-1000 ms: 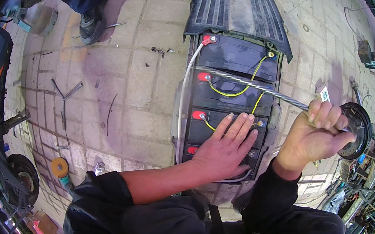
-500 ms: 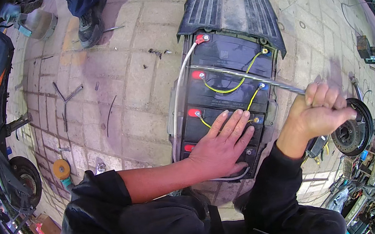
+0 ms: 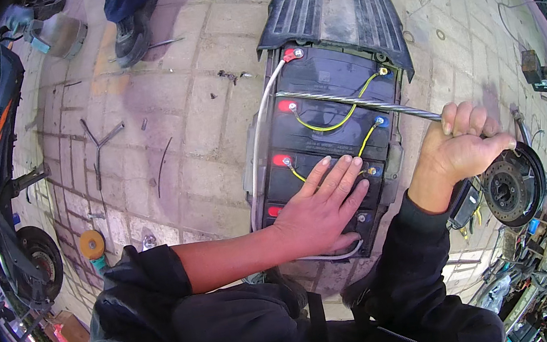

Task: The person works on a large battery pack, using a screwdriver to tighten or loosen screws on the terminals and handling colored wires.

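A pack of black batteries (image 3: pixel 331 136) with red terminal covers, yellow jumper wires (image 3: pixel 323 127) and a white cable (image 3: pixel 260 138) sits in a dark plastic housing below a ribbed cover (image 3: pixel 293 11). My left hand (image 3: pixel 314 214) lies flat on the lower batteries, fingers spread. My right hand (image 3: pixel 459 152), at the housing's right, is closed around a long metal rod (image 3: pixel 397 106). The rod lies slanted over the upper batteries, crossing a yellow wire, with its far end near the pack's left edge.
A person's shoe (image 3: pixel 133 40) is at the upper left. Scooters (image 3: pixel 8 173) stand at both sides. A Y-shaped wrench (image 3: pixel 96 143) and a grinder (image 3: pixel 95 252) lie on the pavers (image 3: pixel 199 139). Right are a wheel (image 3: pixel 515 189), a black box (image 3: pixel 532 68) and piled tools (image 3: pixel 538 260).
My right hand has risen slightly with the rod, whose far end sits a little higher on the pack. My left hand stays spread on the batteries, shifted slightly in view.
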The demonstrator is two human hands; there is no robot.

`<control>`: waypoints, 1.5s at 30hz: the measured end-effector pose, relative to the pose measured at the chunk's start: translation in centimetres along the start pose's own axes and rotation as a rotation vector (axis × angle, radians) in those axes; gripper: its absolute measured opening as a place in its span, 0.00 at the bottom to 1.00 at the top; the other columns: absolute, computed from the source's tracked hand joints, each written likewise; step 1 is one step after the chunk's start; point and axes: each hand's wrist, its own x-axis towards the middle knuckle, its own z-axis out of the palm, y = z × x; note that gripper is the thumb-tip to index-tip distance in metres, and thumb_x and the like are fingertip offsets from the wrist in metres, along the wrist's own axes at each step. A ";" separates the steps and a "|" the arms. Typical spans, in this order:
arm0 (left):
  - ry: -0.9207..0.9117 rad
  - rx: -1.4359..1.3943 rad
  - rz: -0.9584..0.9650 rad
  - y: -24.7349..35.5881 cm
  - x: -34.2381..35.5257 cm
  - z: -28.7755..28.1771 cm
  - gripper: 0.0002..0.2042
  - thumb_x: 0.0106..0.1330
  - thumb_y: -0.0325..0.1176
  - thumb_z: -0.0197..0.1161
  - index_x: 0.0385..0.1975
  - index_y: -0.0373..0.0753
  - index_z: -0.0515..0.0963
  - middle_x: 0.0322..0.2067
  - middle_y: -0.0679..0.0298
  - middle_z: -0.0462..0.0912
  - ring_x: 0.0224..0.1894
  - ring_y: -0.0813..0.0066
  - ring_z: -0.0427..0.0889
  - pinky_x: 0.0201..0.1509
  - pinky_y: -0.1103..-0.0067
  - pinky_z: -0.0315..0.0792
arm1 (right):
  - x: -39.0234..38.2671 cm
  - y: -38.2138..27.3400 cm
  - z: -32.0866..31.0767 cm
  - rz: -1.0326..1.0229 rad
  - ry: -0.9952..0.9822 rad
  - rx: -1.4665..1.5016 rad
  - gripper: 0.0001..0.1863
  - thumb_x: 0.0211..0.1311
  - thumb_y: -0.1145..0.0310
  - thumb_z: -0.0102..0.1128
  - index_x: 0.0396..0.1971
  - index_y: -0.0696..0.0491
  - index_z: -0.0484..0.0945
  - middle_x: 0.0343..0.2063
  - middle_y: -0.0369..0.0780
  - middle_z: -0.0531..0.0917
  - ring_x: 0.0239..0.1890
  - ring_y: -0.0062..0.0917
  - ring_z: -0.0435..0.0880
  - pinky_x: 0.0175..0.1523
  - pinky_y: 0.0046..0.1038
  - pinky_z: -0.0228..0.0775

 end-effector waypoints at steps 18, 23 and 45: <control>0.055 -0.096 0.193 2.7 -3.1 -0.2 0.33 0.54 0.49 0.67 0.54 0.31 0.73 0.64 0.41 0.66 0.69 0.48 0.62 0.75 0.57 0.52 | 5.9 -18.4 6.3 0.219 -1.340 -0.174 0.25 0.76 0.44 0.37 0.21 0.44 0.62 0.15 0.30 0.57 0.15 0.18 0.55 0.19 0.23 0.51; -0.008 -0.071 0.155 3.7 -5.3 -0.8 0.31 0.53 0.48 0.68 0.53 0.32 0.74 0.62 0.43 0.68 0.68 0.50 0.64 0.75 0.58 0.53 | 5.3 -17.5 1.7 0.528 -1.145 -0.672 0.20 0.76 0.49 0.44 0.26 0.47 0.62 0.19 0.30 0.59 0.20 0.16 0.56 0.28 0.23 0.53; 0.164 -0.081 -0.353 -1.8 -8.8 -4.2 0.09 0.59 0.25 0.66 0.39 0.37 0.81 0.34 0.58 0.80 0.40 0.55 0.78 0.45 0.67 0.74 | 14.3 -3.6 -34.5 -0.220 -1.894 -1.873 0.19 0.47 0.68 0.71 0.39 0.56 0.76 0.44 0.46 0.75 0.50 0.46 0.75 0.54 0.42 0.69</control>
